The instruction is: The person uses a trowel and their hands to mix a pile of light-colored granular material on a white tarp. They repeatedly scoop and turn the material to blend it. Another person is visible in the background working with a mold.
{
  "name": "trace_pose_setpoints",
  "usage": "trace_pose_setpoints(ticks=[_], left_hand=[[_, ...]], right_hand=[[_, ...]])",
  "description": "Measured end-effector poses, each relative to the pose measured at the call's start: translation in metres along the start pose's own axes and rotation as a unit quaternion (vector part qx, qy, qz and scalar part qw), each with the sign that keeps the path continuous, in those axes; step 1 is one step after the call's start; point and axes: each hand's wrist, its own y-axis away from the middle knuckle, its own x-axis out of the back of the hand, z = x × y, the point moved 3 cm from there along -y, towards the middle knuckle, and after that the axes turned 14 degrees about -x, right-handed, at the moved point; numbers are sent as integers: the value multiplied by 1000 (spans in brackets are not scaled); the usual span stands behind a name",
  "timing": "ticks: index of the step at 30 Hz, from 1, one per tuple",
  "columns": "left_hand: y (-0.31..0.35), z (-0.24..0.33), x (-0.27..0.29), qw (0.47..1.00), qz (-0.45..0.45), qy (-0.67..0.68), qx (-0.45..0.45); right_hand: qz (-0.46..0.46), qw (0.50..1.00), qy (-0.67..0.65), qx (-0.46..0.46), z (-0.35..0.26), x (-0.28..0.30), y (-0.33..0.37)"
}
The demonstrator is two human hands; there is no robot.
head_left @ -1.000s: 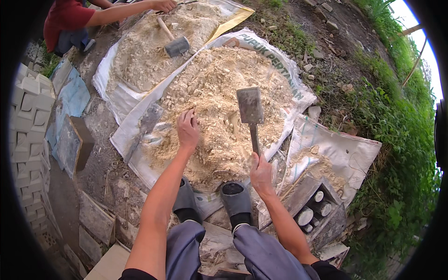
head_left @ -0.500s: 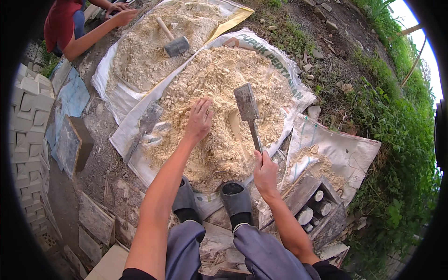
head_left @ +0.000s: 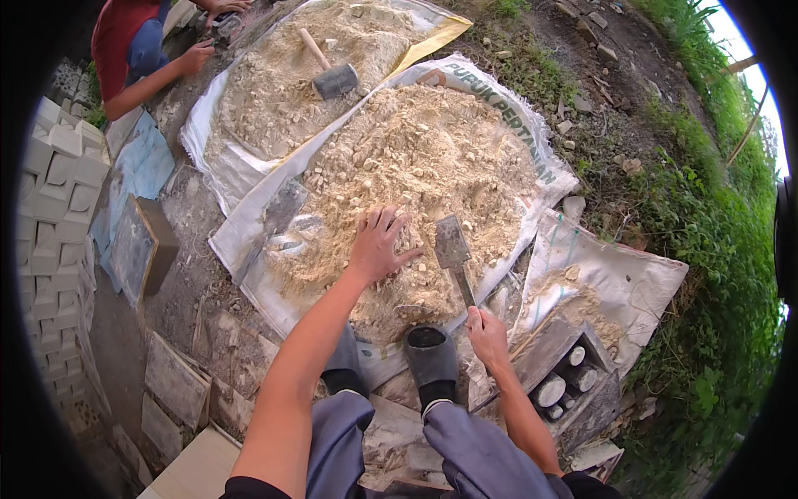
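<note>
My left hand [head_left: 380, 245] rests on a heap of pale, crumbly powder [head_left: 424, 150], fingers spread and thumb stretched out to the right. In my right hand [head_left: 489, 334] is the handle of a flat tool with a narrow rectangular blade [head_left: 451, 243], caked with dust. Its blade points away from me, low over the right side of the heap; whether it touches the powder I cannot tell. The heap lies on a white woven sack [head_left: 561, 181] in front of my feet.
A rubber mallet [head_left: 336, 81] lies on a second powder heap farther back. At upper left another person [head_left: 137, 71] works with both hands. Right of my feet stands a wooden box [head_left: 611, 399] holding cylinders. Stacked pale blocks [head_left: 62, 208] line the left; wooden boards [head_left: 174, 378] lie nearby.
My left hand has moved nearer and spread its fingers. The tool's blade has come down toward the heap, and my right hand is lower. The view has shifted slightly.
</note>
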Motion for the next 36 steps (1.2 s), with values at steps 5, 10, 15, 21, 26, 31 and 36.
trace_pose_setpoints(ticks=[5, 10, 15, 21, 26, 31, 36], left_hand=[[-31, -14, -21, 999, -15, -28, 0], [-37, -47, -24, 995, 71, 63, 42], [-37, -36, 11, 989, 72, 98, 87], [-36, -33, 14, 970, -33, 139, 195], [-57, -20, 13, 974, 29, 192, 117], [-57, -33, 19, 971, 84, 180, 134], [-41, -74, 31, 935, -44, 199, 290]], right_hand=[[17, 998, -50, -36, 0, 6, -4], [44, 998, -49, -21, -19, 3, -26], [1, 993, -88, -83, 4, -10, -60], [16, 993, -68, -91, 17, -31, -62], [62, 996, -5, -63, 7, -22, -57], [84, 995, -2, -49, 6, -3, -60], [62, 996, -2, -68, 3, -2, -60]])
